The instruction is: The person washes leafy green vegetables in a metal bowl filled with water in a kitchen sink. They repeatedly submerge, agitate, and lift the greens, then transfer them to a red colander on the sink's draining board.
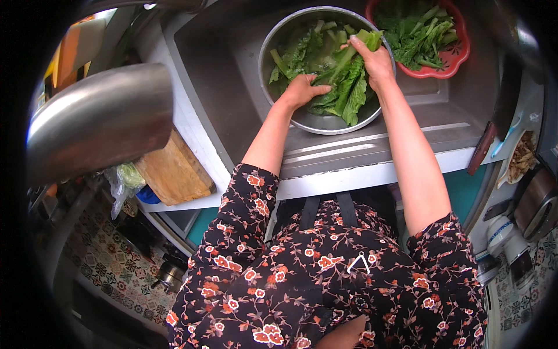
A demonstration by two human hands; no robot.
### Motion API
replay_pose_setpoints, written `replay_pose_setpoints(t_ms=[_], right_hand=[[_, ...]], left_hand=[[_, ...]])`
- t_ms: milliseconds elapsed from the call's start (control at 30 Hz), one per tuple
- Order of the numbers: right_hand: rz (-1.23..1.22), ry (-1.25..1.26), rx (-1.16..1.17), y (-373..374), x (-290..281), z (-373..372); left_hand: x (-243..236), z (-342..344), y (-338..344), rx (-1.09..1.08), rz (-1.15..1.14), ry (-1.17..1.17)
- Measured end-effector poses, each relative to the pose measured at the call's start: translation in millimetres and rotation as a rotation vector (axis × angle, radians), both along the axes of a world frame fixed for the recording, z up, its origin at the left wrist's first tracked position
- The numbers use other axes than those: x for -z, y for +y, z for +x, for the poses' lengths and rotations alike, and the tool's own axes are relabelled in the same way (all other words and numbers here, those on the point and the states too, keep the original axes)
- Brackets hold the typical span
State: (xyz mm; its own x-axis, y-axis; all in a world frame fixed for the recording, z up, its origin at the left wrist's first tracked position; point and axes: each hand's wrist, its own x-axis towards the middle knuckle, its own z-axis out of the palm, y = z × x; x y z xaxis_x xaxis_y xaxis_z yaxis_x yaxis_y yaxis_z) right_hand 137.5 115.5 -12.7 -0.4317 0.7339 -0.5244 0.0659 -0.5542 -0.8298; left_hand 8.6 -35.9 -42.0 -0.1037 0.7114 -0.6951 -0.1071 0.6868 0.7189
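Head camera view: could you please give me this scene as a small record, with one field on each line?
left hand: touching leafy greens; grip unclear
right hand: holding the greens, thumb on a pale stem
metal basin: round, in the sink, under both hands
red basket: right of the basin, wavy rim, more greens inside
wooden board: left of the sink
knife: at the sink's right side, dark blade, brown handle

From my head's left fisheye camera, I look steeply down past my floral top [290,256] to my left grip [300,93] and right grip [376,63], close below.
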Motion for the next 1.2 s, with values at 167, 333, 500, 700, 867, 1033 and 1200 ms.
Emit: replay_pose_setpoints(t_ms=[167, 333, 500, 700, 867, 1033, 1200], right_hand=[[0.169, 0.061, -0.049, -2, -85, 5], [0.264, 0.376, 0.036, -20, -191, 8], [0.514, 0.389, 0.001, -25, -202, 16], [0.343, 0.036, 0.096, -36, -129, 41], [0.11, 0.213, 0.24, -2, -158, 59], [-0.399, 0.373, 0.415, 20, -157, 89], [-0.485, 0.397, 0.506, 26, -149, 102]], left_hand=[[-34, -5, -4, 0.016, -0.025, -0.068], [-33, -5, -16, -0.008, -0.061, 0.019], [-41, 2, -24, 0.254, 0.069, 0.643], [-56, 11, -25, 0.192, 0.061, 0.741], [-46, 1, -8, -0.207, -0.066, 0.177], [-38, 19, 16, -0.437, -0.036, -0.019], [20, 25, 18, -0.457, -0.056, 0.128]])
